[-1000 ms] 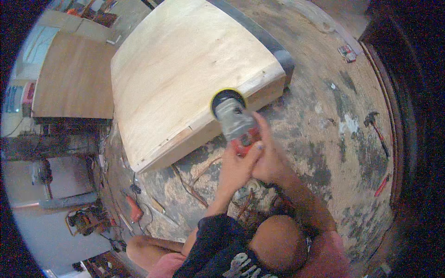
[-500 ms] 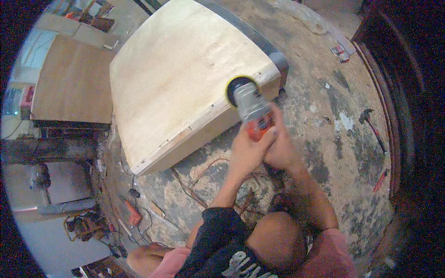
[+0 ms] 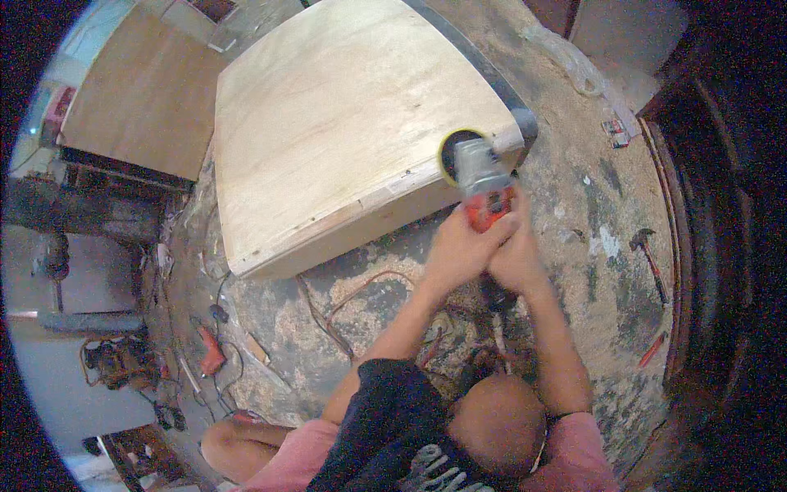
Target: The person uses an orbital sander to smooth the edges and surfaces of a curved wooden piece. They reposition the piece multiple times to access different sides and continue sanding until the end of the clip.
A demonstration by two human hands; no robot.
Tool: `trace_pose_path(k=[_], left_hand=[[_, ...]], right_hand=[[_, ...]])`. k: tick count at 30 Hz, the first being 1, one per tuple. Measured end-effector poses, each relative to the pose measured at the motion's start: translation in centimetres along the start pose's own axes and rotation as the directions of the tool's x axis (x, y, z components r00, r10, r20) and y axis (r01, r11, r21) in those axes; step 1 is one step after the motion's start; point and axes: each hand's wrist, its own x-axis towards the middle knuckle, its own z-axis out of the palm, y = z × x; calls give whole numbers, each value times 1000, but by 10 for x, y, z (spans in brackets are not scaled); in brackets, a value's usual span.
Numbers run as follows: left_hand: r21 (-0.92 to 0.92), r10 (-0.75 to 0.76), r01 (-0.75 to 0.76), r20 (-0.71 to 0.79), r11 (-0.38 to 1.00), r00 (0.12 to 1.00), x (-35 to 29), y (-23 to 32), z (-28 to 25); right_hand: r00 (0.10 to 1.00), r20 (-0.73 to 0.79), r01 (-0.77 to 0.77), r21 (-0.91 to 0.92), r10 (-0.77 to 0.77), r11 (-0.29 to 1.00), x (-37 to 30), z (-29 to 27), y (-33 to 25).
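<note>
Both of my hands are wrapped round an angle grinder with a silver head, a red-orange body and a dark, yellow-rimmed disc. My left hand grips the body from the left. On its right side my right hand closes round the body, slightly blurred. The disc lies over the near edge of a large pale wooden box-like piece, close to its right corner. Whether the disc touches the wood all along its face cannot be seen. My fingers' undersides are hidden.
A hammer and a red-handled tool lie on the dusty floor at right. Cables run beneath my arms. An orange power tool lies at left, and a brown wooden panel stands at far left.
The view has shifted, so the wooden piece appears farther right. The grinder and both my hands have moved a little rightward along the near edge, toward the corner. My grip is unchanged.
</note>
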Motion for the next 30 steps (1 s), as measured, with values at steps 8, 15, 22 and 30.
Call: trace_pose_path(k=[8,15,22,30], left_hand=[[-112,-115,98,-163,989,980,-45,-12,-38],[-162,-171,127,-299,979,939,-85,-26,-74],[-121,47,-44,21,992,999,15,26,24],[-189,-6,-23,-152,982,988,-35,-12,-20]], right_hand=[[977,212,24,-58,-11,998,-5,36,-27],[919,384,-55,-100,89,993,-16,79,-47],[996,4,-85,-281,89,956,12,-44,-7],[985,164,-30,-181,61,983,-8,22,-33]])
